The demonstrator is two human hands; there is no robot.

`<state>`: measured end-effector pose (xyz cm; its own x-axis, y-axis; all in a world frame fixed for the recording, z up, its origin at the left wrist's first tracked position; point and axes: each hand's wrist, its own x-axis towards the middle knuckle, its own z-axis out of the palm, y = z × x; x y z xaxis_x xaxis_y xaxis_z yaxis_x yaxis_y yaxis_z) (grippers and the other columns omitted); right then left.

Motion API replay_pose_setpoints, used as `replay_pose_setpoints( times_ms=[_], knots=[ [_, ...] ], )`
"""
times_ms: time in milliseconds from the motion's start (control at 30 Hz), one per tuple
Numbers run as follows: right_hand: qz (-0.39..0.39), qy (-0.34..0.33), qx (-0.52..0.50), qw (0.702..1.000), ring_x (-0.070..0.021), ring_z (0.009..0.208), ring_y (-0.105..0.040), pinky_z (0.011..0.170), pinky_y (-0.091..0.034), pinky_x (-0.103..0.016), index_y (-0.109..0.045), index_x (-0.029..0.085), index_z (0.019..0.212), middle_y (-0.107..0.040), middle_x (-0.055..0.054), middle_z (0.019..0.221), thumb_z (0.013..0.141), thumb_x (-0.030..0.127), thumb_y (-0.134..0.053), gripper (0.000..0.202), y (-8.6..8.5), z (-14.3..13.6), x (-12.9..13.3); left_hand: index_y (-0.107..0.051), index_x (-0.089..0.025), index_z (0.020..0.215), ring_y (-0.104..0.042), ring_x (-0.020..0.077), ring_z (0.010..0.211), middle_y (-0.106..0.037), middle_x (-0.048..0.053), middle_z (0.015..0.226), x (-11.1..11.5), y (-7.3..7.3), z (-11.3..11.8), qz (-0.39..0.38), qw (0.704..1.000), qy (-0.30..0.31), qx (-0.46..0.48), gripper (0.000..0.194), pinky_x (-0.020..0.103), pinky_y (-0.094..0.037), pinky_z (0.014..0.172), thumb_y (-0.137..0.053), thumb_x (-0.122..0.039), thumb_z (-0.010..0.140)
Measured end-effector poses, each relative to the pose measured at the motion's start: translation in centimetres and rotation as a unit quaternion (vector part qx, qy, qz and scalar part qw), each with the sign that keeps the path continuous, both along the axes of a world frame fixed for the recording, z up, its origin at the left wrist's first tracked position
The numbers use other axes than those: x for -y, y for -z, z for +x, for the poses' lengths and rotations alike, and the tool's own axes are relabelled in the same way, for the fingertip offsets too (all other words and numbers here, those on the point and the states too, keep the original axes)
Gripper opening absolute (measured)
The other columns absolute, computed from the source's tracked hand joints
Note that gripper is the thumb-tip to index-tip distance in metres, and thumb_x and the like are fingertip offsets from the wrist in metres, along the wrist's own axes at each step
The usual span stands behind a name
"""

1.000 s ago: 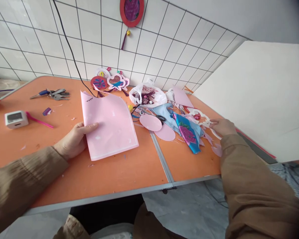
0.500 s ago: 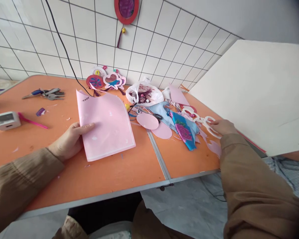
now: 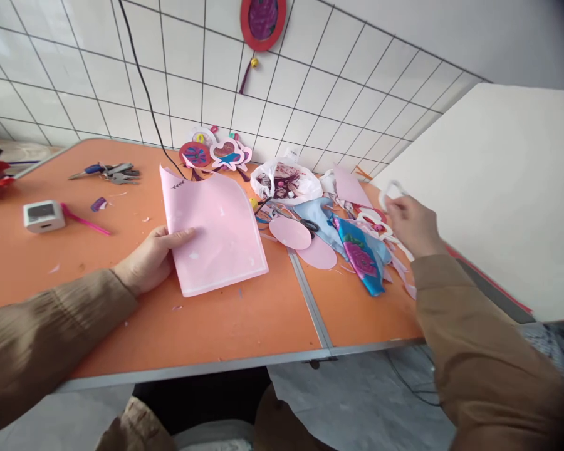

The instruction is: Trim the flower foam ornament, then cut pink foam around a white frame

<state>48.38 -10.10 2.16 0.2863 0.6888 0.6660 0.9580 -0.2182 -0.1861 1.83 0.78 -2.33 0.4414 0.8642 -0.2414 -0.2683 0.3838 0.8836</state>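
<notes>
My left hand [image 3: 157, 257] pinches the left edge of a pink paper sheet [image 3: 220, 235], thumb on top. The sheet has a curved cut along its upper right and is tilted up off the table. Over the far right of the table, my right hand [image 3: 416, 224] is closed on a white ring-shaped cutout [image 3: 393, 188], lifted above the pile. Below that hand lie white frame cutouts [image 3: 373, 219], pink scraps and a shiny blue cloth with a flower [image 3: 361, 254]. Two pink ovals [image 3: 290, 233] lie between the hands, beside partly covered black-handled scissors [image 3: 309, 225].
A white plastic bag [image 3: 313, 188] with dark tassels stands near the tiled wall. Finished-looking ornaments [image 3: 226, 153] sit left of it. Keys [image 3: 120, 173], a white device [image 3: 44, 216] and a pink stick [image 3: 87, 220] lie at left. A large white board [image 3: 507, 200] leans at right.
My right hand has lifted the white ring-shaped cutout up from the pile. My left hand still holds the pink sheet. The view has shifted slightly left.
</notes>
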Motion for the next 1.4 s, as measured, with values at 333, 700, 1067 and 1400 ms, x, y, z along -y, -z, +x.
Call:
replay_pose_setpoints(
  times_ms=[333, 700, 1067, 1400],
  knots=[
    [-0.002, -0.384, 0.224, 0.896, -0.0179, 0.084, -0.059, 0.117, -0.027, -0.053, -0.063, 0.021, 0.082, -0.067, -0.002, 0.08, 0.101, 0.013, -0.042, 0.03, 2.5, -25.3, -6.4, -0.078, -0.015, 0.088, -0.075, 0.0257, 0.078, -0.08, 0.01, 0.087, -0.5, 1.3, 0.1, 0.054, 0.995, 0.036, 0.08, 0.047, 0.037, -0.063, 0.078, -0.095, -0.047, 0.058],
    [0.138, -0.432, -0.039, 0.89, -0.0264, 0.11, -0.066, 0.096, -0.055, -0.046, -0.068, 0.022, 0.112, -0.071, -0.011, 0.118, 0.097, 0.026, -0.056, 0.02, 1.8, -24.8, -7.1, -0.079, -0.014, 0.085, -0.074, 0.0209, 0.074, -0.08, 0.008, 0.082, -0.6, 1.2, 0.3, 0.034, 0.996, 0.034, 0.081, 0.033, 0.033, -0.061, 0.077, -0.095, -0.027, 0.06],
    [-0.122, -0.425, -0.42, 0.793, -0.0201, 0.066, -0.066, 0.058, -0.057, -0.037, -0.072, 0.025, 0.082, -0.073, -0.003, 0.079, 0.075, 0.039, -0.08, 0.018, 1.0, -23.8, -8.2, -0.08, -0.016, 0.089, -0.076, 0.0285, 0.08, -0.081, 0.01, 0.09, -0.4, 0.9, 0.1, 0.063, 0.996, 0.045, 0.039, 0.026, 0.045, -0.06, 0.086, -0.09, -0.024, 0.066],
    [-0.036, -0.374, -0.465, 0.802, -0.0306, 0.117, -0.065, 0.096, -0.056, -0.052, -0.063, 0.03, 0.123, -0.064, -0.008, 0.137, 0.078, 0.055, -0.075, 0.053, 2.2, -22.5, -9.7, -0.079, -0.019, 0.1, -0.075, 0.0303, 0.089, -0.081, 0.009, 0.097, -0.7, 1.1, -0.1, 0.072, 0.995, 0.024, 0.066, 0.034, 0.049, -0.06, 0.091, -0.09, -0.028, 0.069]
  ],
)
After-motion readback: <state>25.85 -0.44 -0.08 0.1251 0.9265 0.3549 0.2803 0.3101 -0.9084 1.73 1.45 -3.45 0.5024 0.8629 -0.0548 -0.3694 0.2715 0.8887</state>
